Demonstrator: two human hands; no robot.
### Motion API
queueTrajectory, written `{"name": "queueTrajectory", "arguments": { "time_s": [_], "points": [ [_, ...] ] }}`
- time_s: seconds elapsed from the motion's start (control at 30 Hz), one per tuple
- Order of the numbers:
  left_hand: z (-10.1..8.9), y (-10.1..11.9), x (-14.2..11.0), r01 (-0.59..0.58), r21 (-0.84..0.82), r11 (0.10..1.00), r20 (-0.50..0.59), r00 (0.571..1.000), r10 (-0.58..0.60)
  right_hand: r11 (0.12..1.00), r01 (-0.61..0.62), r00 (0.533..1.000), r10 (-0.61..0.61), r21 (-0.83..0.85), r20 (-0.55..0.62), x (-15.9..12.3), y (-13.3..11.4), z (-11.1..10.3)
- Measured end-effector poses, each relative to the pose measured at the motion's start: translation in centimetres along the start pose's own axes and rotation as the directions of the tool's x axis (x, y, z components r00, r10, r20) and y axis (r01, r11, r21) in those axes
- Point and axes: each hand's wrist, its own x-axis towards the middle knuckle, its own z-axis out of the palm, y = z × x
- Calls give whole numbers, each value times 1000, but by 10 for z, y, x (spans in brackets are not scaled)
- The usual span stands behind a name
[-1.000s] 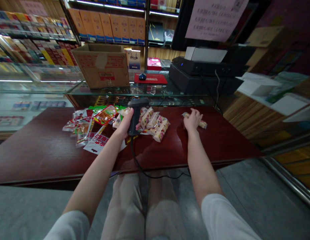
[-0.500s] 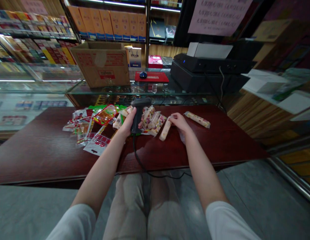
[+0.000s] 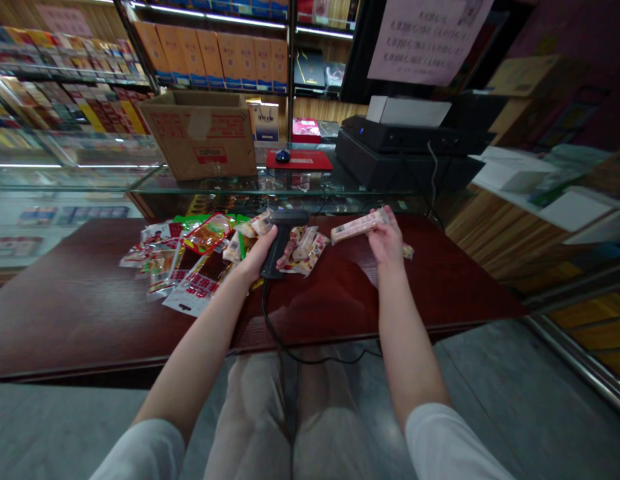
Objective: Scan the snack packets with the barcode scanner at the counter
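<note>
- I see the left hand (image 3: 260,255) closed round the handle of a black barcode scanner (image 3: 274,252); its thumb lies along the handle, while the other fingers are mostly hidden behind it.
- The scanner's handle slopes down toward the person, and its head, at the far end, extends to the right.
- The right hand (image 3: 387,245), to the right of the scanner, grasps a wrapped snack bar (image 3: 354,228) by its right end; the fingers are bent around this end, and the gap between them is only the thickness of the bar.
- This bar is raised above the dark red table (image 3: 325,310), its long axis running almost sideways; the free left end points toward the scanner and sits a little lower in my view than the held end.
- Just beside the scanner, on its right, lies a small heap of wrapped bars (image 3: 306,248).
- Farther to the right of the scanner, another bar (image 3: 408,251) shows one end past the right wrist; the rest is hidden.
- Left of the scanner, snack packets (image 3: 200,270) overlap one another.
- The cord (image 3: 275,327) drops from the scanner's handle toward the person.
- Beyond the scanner, to the left, stands an open cardboard box (image 3: 210,143).
</note>
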Motion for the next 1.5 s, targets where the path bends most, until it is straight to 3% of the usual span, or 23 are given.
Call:
{"name": "queueTrajectory", "arguments": {
  "time_s": [0.1,0.27,0.47,0.6,0.7,0.83,0.9,0.97,1.07,1.23,1.4,1.5],
  "points": [
    [2,0,1,-14,9,1000,-9,1000,14,998,37,999,-38,55,15,-1,-1,2],
    [-1,-4,4,-20,34,999,30,999,19,991,-35,995,23,126,92,-5,4,10],
    [2,-7,3,-19,127,992,3,1000,19,996,-45,983,31,72,179,-6,12,15],
    [5,-6,1,-50,138,989,-30,998,55,1000,9,976,-8,-3,217,-6,18,13],
    [6,-4,0,-42,80,996,-48,998,46,980,144,967,-111,-135,229,0,19,8],
    [4,0,0,-38,13,999,-98,994,39,807,400,912,-396,-434,105,18,14,-10],
    [2,1,0,-55,-3,998,-118,991,55,665,406,861,-508,-627,19,28,9,-24],
    [0,2,1,-51,-3,999,-120,992,50,517,311,835,-549,-797,-30,35,4,-40],
    [-3,1,3,-45,-1,999,-125,991,44,357,120,860,-504,-926,-84,39,0,-67],
    [-8,-3,6,-68,-17,998,-118,991,66,247,-51,922,-362,-968,-141,34,-7,-95],
    [-13,-5,8,-44,-18,999,-70,997,43,11,-119,949,-292,-993,-117,27,-13,-91],
    [-13,-1,8,-53,-23,998,-57,997,52,-45,-73,939,-341,-996,-53,17,-8,-70]
  ]
}}
